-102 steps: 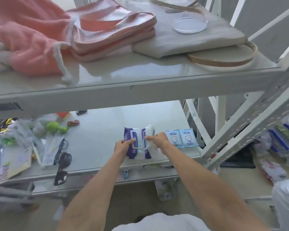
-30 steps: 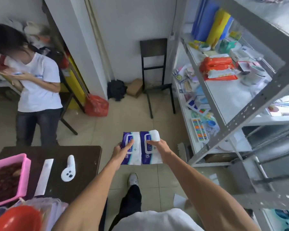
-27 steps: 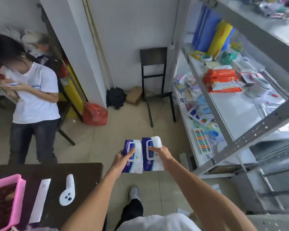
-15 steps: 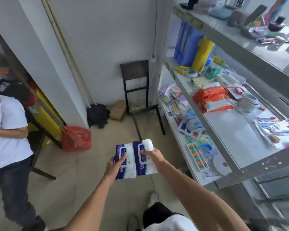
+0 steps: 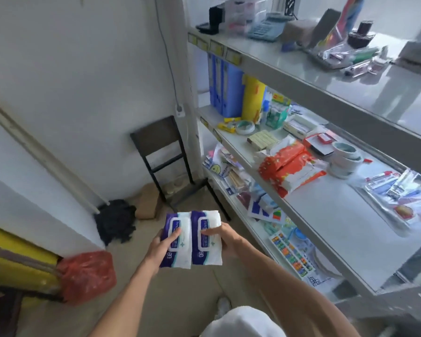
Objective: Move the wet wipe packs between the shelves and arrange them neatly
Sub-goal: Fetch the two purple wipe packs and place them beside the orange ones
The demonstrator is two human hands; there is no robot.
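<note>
Two wet wipe packs are held side by side over the floor, clear of any shelf. The left pack point(image 5: 180, 254) is gripped by the left hand point(image 5: 163, 249), and the right pack point(image 5: 204, 251) by the right hand point(image 5: 225, 239). On each, a thumb is pressed on the face while the fingers are curled behind, largely hidden. The packs touch along their long edges, and their long axes point away from the person. The middle shelf point(image 5: 326, 215) lies to the right of the grip, so the right hand is judged the nearer. A bare stretch is seen by its front edge, just beside the heaped orange-red packs point(image 5: 289, 164). Towards its right end a clear bag point(image 5: 394, 188) holds pens and small stationery. At the far left corner stand blue file boxes point(image 5: 224, 88), whose contents cannot be told.
</note>
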